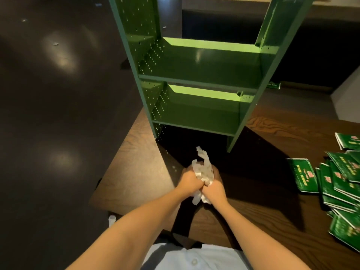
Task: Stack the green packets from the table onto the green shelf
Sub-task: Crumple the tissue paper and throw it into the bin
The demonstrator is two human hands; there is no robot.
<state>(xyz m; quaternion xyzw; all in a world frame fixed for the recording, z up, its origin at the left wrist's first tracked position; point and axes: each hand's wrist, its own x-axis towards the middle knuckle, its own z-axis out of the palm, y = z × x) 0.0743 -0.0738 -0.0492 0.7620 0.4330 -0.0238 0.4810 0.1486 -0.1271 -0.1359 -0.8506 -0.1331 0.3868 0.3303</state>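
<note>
A green metal shelf (200, 67) stands on the dark wooden table (136, 168), its two visible boards bare. Several green packets (342, 184) lie in a loose pile at the table's right edge, with one packet (303, 177) lying apart to their left. My left hand (190, 181) and my right hand (214, 190) meet in front of the shelf, low over the table. Both grip a crumpled white tissue (203, 172), which sticks up between them and hangs out below.
Another green packet (273, 85) peeks out behind the shelf's right upright. The dark glossy floor (48, 114) spreads to the left, with small white scraps on it. A pale wall corner (348, 98) is at the far right.
</note>
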